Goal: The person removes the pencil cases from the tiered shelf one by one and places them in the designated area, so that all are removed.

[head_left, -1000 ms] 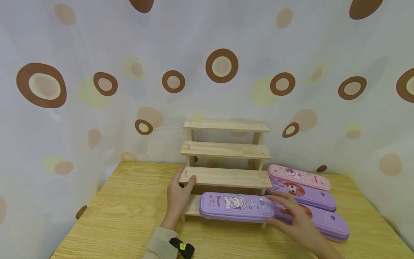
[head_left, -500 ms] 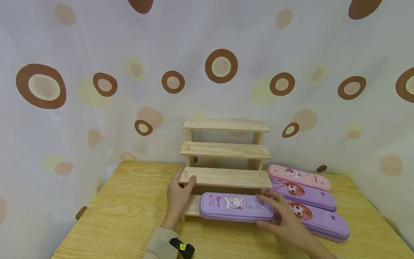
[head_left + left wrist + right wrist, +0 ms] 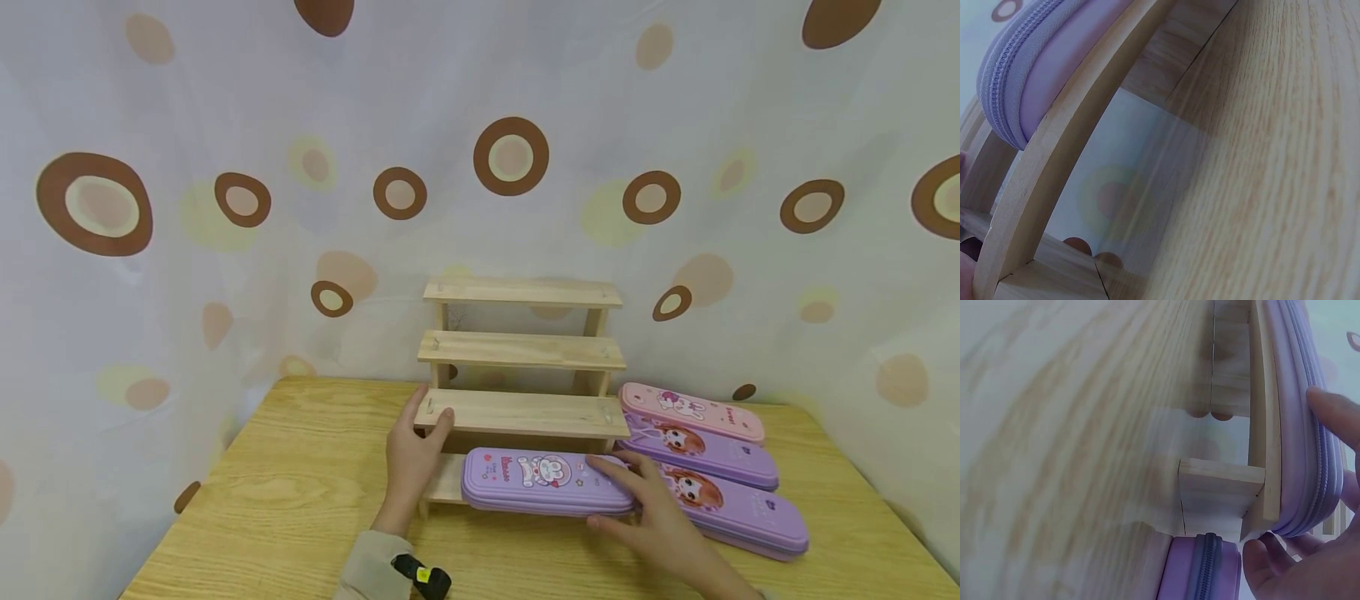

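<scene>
The left hand [image 3: 415, 450] gripped the rack [image 3: 522, 414] at its second step. Right fingers [image 3: 615, 471] lay spread on the case [image 3: 547, 481], on the lowest step beneath them. Pushed unevenly, the case could slide off onto the bench [image 3: 300, 492].

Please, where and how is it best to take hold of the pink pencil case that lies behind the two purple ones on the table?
Probably across its narrow width near the middle, coming from above. The pink pencil case lies flat, long and thin, its top free. One end is close to the wooden rack and a purple case lies along its front edge, so a sideways approach looks crowded. The right hand is nearer.
</scene>
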`<control>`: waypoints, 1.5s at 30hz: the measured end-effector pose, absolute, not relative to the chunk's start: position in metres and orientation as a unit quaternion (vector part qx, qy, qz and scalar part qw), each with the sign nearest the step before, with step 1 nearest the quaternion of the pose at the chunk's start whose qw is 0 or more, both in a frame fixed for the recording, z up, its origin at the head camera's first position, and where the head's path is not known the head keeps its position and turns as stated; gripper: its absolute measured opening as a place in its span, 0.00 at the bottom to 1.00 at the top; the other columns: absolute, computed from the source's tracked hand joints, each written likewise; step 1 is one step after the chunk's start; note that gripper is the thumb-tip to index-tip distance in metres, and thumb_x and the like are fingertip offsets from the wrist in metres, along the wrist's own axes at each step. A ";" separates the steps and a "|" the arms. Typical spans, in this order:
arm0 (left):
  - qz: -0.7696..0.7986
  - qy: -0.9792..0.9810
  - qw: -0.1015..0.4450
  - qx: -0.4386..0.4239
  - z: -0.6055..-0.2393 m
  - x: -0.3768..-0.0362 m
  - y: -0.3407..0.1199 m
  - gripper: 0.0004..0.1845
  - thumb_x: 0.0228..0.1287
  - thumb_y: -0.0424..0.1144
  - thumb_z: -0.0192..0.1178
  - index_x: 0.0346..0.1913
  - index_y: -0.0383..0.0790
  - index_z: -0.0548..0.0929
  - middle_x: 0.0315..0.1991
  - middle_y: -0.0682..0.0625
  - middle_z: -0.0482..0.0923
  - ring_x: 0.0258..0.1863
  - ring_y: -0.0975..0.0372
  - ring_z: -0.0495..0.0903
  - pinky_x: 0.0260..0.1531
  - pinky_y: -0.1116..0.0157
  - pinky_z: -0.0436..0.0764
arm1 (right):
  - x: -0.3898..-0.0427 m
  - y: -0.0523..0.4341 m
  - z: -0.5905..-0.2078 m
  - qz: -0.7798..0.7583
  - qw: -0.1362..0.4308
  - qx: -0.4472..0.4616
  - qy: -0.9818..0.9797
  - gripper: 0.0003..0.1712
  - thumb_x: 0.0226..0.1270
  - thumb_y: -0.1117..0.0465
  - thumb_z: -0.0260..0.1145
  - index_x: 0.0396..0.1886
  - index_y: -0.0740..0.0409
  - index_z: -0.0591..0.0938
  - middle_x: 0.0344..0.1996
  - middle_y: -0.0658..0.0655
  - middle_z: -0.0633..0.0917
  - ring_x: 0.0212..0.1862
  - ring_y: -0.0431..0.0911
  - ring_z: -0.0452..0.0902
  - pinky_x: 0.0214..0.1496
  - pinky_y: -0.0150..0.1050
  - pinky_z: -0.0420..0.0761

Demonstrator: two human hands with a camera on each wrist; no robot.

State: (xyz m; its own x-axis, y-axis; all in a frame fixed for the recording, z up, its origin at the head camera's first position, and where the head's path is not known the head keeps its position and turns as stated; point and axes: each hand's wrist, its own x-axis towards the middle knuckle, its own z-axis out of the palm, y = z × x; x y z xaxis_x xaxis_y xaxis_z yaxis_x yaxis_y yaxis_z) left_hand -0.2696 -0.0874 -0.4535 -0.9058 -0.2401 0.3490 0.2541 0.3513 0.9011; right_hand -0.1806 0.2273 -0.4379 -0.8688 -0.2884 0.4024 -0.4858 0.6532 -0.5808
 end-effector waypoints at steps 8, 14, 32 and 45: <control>-0.572 -0.791 0.216 -0.006 -0.455 -0.271 -0.087 0.32 0.55 0.59 0.59 0.63 0.57 0.68 0.60 0.56 0.66 0.60 0.59 0.63 0.55 0.54 0.67 | -0.181 0.228 -0.440 0.335 0.157 0.218 -0.903 0.40 0.39 0.48 0.76 0.58 0.43 0.75 0.55 0.62 0.67 0.55 0.58 0.63 0.52 0.59 0.66; -0.573 -0.791 0.215 -0.006 -0.454 -0.270 -0.086 0.31 0.55 0.59 0.59 0.63 0.59 0.68 0.61 0.56 0.66 0.60 0.59 0.63 0.54 0.54 0.68 | -0.181 0.228 -0.438 0.329 0.156 0.211 -0.907 0.39 0.39 0.49 0.77 0.57 0.41 0.75 0.57 0.63 0.69 0.56 0.61 0.64 0.53 0.60 0.65; -0.572 -0.791 0.217 -0.011 -0.453 -0.269 -0.087 0.33 0.56 0.58 0.59 0.63 0.51 0.68 0.60 0.55 0.67 0.60 0.59 0.63 0.56 0.54 0.66 | -0.168 0.238 -0.435 0.311 0.136 0.179 -0.923 0.36 0.43 0.40 0.71 0.57 0.37 0.75 0.58 0.56 0.70 0.59 0.59 0.62 0.53 0.62 0.63; -0.573 -0.791 0.214 -0.012 -0.454 -0.270 -0.088 0.32 0.55 0.59 0.59 0.63 0.56 0.68 0.61 0.57 0.66 0.61 0.60 0.62 0.56 0.54 0.66 | -0.156 0.253 -0.428 0.316 0.123 0.185 -0.922 0.37 0.44 0.43 0.71 0.58 0.40 0.75 0.58 0.57 0.70 0.58 0.57 0.63 0.53 0.54 0.65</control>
